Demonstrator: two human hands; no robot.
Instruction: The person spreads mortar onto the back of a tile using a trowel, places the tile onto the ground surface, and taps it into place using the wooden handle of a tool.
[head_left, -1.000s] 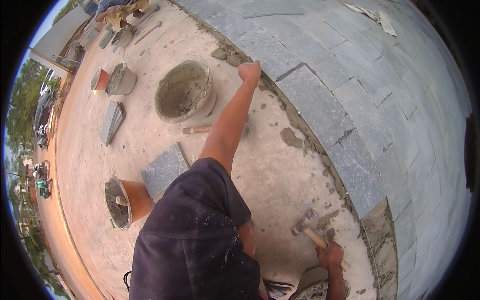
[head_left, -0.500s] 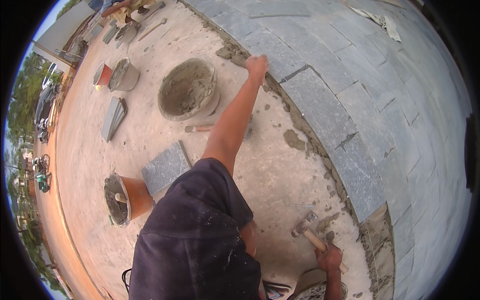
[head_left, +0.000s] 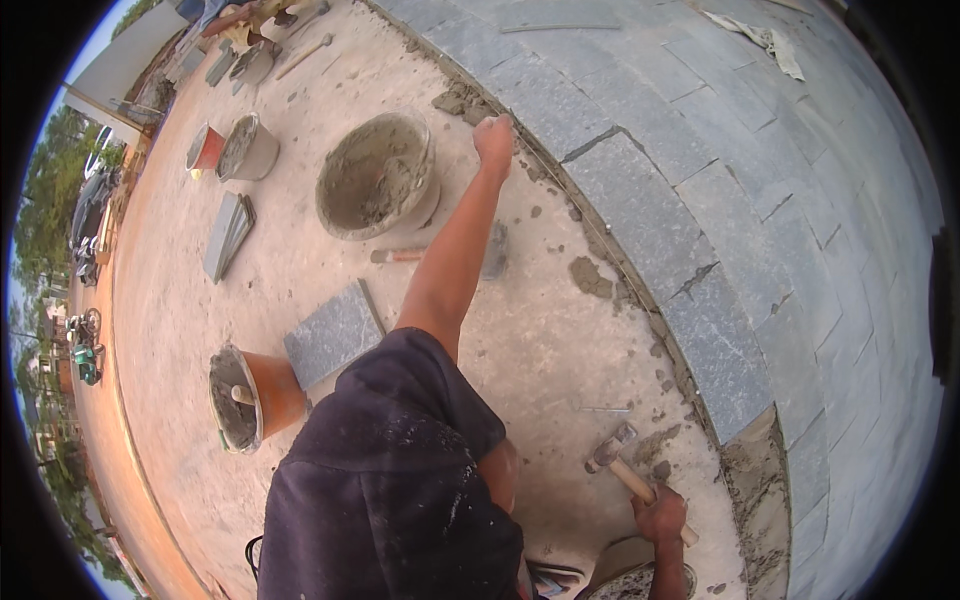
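Observation:
My left hand [head_left: 494, 145] is a closed fist at the mortar edge beside the stone paving, at the end of my outstretched arm. A thin string [head_left: 628, 268] runs from about that hand along the paving edge; the grip itself is too small to see clearly. My right hand [head_left: 660, 514], lower right, is wrapped round the wooden handle of a hammer [head_left: 632, 481], its metal head just over the concrete. Grey slate slabs [head_left: 715, 340] lie in rows right of the edge. A strip of bare mortar [head_left: 758, 490] shows beside the right hand.
A large mortar tub [head_left: 375, 180] stands left of my left hand; another hammer [head_left: 400, 256] lies partly behind my forearm. An orange bucket [head_left: 275, 395], a loose slab [head_left: 332, 335] and stacked slabs [head_left: 228, 238] are farther left. Another person [head_left: 240, 18] is at the top left.
My left hand has moved slightly left and down, off the slab edge. The string now shows along the paving edge. My right hand and its hammer have barely moved.

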